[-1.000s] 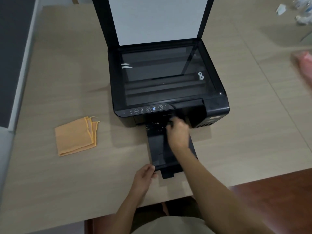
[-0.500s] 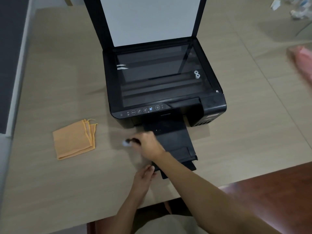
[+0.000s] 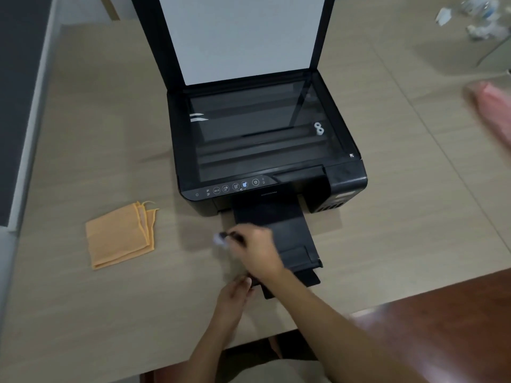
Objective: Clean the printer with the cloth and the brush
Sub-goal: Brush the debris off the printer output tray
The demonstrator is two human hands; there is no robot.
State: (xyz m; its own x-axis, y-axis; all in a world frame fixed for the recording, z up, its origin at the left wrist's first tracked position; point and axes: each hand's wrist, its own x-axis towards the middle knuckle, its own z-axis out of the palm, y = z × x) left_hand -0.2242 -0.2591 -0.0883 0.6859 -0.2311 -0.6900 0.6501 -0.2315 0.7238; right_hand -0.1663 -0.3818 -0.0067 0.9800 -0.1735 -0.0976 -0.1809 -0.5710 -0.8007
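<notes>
From the head camera, a black flatbed printer point(image 3: 265, 150) stands on a pale wood-grain table point(image 3: 83, 313), its white-lined scanner lid point(image 3: 240, 37) raised upright and its black output tray point(image 3: 287, 244) pulled out toward the person. The right hand point(image 3: 258, 251) hovers over the tray's left edge, fingers curled round a small dark brush with a pale tip point(image 3: 225, 238) that points away from the printer to its left. The left hand point(image 3: 235, 297) touches the tray's near left corner with loosely bent fingers, grasping nothing. A folded orange cloth point(image 3: 120, 236) lies flat left of the printer, well apart.
</notes>
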